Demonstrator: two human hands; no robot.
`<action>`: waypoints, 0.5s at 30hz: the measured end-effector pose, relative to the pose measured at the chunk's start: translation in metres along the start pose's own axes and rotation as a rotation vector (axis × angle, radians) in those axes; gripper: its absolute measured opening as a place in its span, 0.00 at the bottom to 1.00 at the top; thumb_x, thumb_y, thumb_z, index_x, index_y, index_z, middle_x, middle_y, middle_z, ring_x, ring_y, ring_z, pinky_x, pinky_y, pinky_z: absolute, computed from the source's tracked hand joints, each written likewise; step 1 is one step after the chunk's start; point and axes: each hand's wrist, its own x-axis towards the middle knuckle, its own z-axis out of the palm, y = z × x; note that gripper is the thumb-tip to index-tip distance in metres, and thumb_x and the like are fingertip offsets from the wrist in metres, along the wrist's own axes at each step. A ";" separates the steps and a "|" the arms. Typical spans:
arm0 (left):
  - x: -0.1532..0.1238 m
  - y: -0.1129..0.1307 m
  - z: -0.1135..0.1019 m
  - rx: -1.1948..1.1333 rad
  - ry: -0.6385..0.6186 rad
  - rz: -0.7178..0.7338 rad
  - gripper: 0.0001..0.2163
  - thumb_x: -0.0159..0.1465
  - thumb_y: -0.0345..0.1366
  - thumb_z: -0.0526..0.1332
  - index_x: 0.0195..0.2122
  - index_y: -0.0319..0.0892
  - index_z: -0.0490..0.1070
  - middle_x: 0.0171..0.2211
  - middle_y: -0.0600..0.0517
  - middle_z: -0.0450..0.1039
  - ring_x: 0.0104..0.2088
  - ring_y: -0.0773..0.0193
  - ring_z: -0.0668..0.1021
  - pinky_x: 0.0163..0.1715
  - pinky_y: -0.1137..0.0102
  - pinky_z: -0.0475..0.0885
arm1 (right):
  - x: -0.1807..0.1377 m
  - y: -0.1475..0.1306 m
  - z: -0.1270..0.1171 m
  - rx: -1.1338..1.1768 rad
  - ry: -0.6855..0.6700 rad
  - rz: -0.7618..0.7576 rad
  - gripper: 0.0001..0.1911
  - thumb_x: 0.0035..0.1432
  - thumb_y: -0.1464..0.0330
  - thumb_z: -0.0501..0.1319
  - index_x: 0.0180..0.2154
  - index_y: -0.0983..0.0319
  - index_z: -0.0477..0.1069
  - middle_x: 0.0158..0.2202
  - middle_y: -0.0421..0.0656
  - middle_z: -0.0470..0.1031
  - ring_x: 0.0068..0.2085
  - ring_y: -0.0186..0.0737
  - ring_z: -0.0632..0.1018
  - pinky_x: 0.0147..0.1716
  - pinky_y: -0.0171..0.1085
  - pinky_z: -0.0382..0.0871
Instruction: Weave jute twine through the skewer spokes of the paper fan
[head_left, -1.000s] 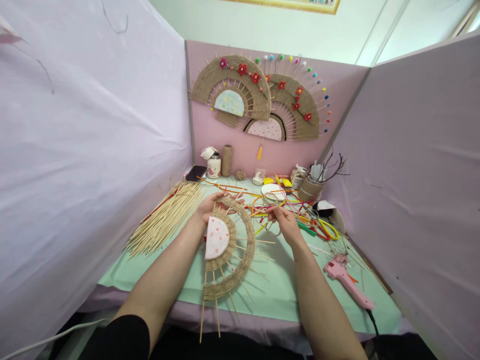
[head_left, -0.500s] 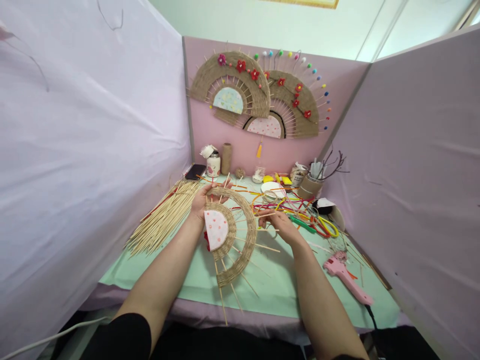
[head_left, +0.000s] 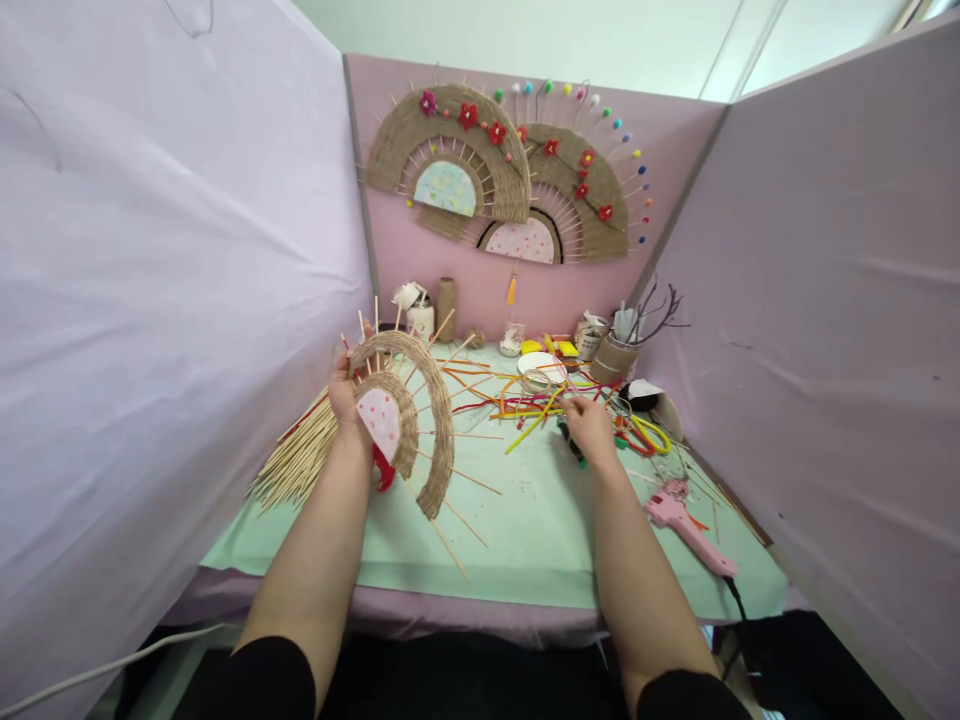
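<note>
A half-round woven fan [head_left: 442, 420] of tan cord on thin sticks is held up at the left of the table. My left hand [head_left: 346, 385] is closed around its upper left edge, the fingers partly behind the weave. Its white inner half-disc [head_left: 380, 422] has pink dots, and a red thing [head_left: 383, 470] shows below that. My right hand [head_left: 589, 425] is closed, fingertips pressed together, over coloured fuzzy stems. Close by it lies a yellow stem [head_left: 534, 422]. A dark and green tool [head_left: 571, 445] shows beneath the hand; what the fingers hold is hidden.
Bundled thin sticks [head_left: 296, 455] lie behind my left forearm. A pink glue gun [head_left: 690, 530] with a cord rests at the right. Jars, a white plate [head_left: 541, 367] and a pot of twigs [head_left: 615, 355] line the back. Two finished fans [head_left: 457, 110] hang on the pink panel.
My left hand has moved the fan left and up, tilting it. My right hand has left the fan's sticks and gone right, closing over the stems and green tool.
</note>
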 end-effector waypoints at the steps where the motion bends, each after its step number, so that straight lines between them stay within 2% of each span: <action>1: 0.002 0.001 -0.002 -0.008 -0.012 0.007 0.11 0.64 0.33 0.50 0.39 0.40 0.71 0.40 0.47 0.78 0.47 0.65 0.77 0.49 0.71 0.70 | 0.005 0.005 -0.005 0.008 0.145 0.069 0.17 0.56 0.61 0.52 0.31 0.63 0.75 0.30 0.48 0.76 0.33 0.44 0.72 0.34 0.39 0.62; 3: 0.004 0.001 -0.004 -0.013 -0.028 0.008 0.12 0.64 0.32 0.50 0.40 0.40 0.71 0.39 0.48 0.78 0.47 0.65 0.77 0.49 0.71 0.70 | 0.014 0.016 -0.014 0.073 0.418 0.178 0.17 0.56 0.63 0.49 0.35 0.65 0.74 0.34 0.50 0.75 0.36 0.45 0.72 0.38 0.41 0.63; 5: 0.006 -0.001 -0.005 -0.010 -0.023 0.002 0.12 0.63 0.32 0.49 0.40 0.39 0.71 0.38 0.48 0.78 0.47 0.65 0.77 0.49 0.70 0.70 | 0.021 0.027 -0.021 0.146 0.636 0.265 0.18 0.57 0.65 0.48 0.40 0.67 0.71 0.38 0.53 0.73 0.40 0.46 0.72 0.42 0.42 0.63; 6: 0.006 -0.002 -0.004 -0.010 -0.016 -0.003 0.12 0.63 0.32 0.49 0.39 0.39 0.71 0.37 0.48 0.78 0.46 0.65 0.77 0.49 0.70 0.71 | 0.023 0.031 -0.022 0.158 0.693 0.281 0.18 0.58 0.66 0.48 0.42 0.68 0.69 0.40 0.54 0.72 0.42 0.47 0.71 0.43 0.43 0.63; 7: 0.005 -0.003 -0.003 -0.010 -0.010 -0.014 0.11 0.63 0.33 0.49 0.37 0.39 0.71 0.36 0.48 0.78 0.46 0.64 0.77 0.49 0.70 0.71 | 0.023 0.035 -0.023 0.150 0.684 0.268 0.18 0.57 0.66 0.48 0.44 0.68 0.68 0.41 0.54 0.71 0.44 0.47 0.70 0.44 0.44 0.63; 8: 0.003 -0.005 -0.002 -0.006 -0.001 -0.027 0.10 0.63 0.32 0.50 0.35 0.40 0.71 0.36 0.48 0.78 0.46 0.63 0.77 0.49 0.69 0.71 | 0.021 0.038 -0.022 0.121 0.605 0.231 0.17 0.56 0.67 0.50 0.44 0.67 0.68 0.41 0.53 0.70 0.45 0.48 0.70 0.45 0.46 0.62; 11: -0.002 -0.013 0.002 0.037 0.042 -0.082 0.08 0.61 0.30 0.52 0.28 0.41 0.69 0.33 0.49 0.78 0.46 0.61 0.78 0.48 0.66 0.72 | 0.008 0.039 -0.017 -0.050 0.145 0.118 0.16 0.48 0.72 0.57 0.41 0.63 0.73 0.43 0.54 0.70 0.47 0.54 0.68 0.47 0.52 0.60; 12: -0.004 -0.016 0.003 0.055 0.050 -0.115 0.09 0.60 0.29 0.52 0.26 0.41 0.67 0.33 0.49 0.78 0.47 0.60 0.77 0.48 0.66 0.72 | 0.003 0.035 -0.017 -0.108 0.037 0.109 0.17 0.46 0.74 0.58 0.40 0.62 0.74 0.44 0.55 0.70 0.49 0.57 0.68 0.48 0.54 0.58; 13: -0.006 -0.019 0.004 0.073 0.046 -0.153 0.09 0.60 0.29 0.52 0.24 0.41 0.66 0.33 0.48 0.78 0.47 0.59 0.77 0.48 0.65 0.72 | -0.001 0.030 -0.017 -0.151 -0.013 0.097 0.18 0.46 0.75 0.59 0.41 0.60 0.75 0.46 0.56 0.70 0.50 0.59 0.67 0.48 0.56 0.57; 15: -0.010 -0.026 0.005 0.105 0.012 -0.231 0.09 0.60 0.30 0.52 0.23 0.41 0.65 0.36 0.47 0.78 0.48 0.57 0.77 0.48 0.62 0.73 | -0.006 0.013 -0.020 -0.136 -0.003 0.018 0.20 0.47 0.76 0.58 0.43 0.59 0.75 0.49 0.56 0.69 0.53 0.60 0.65 0.50 0.57 0.55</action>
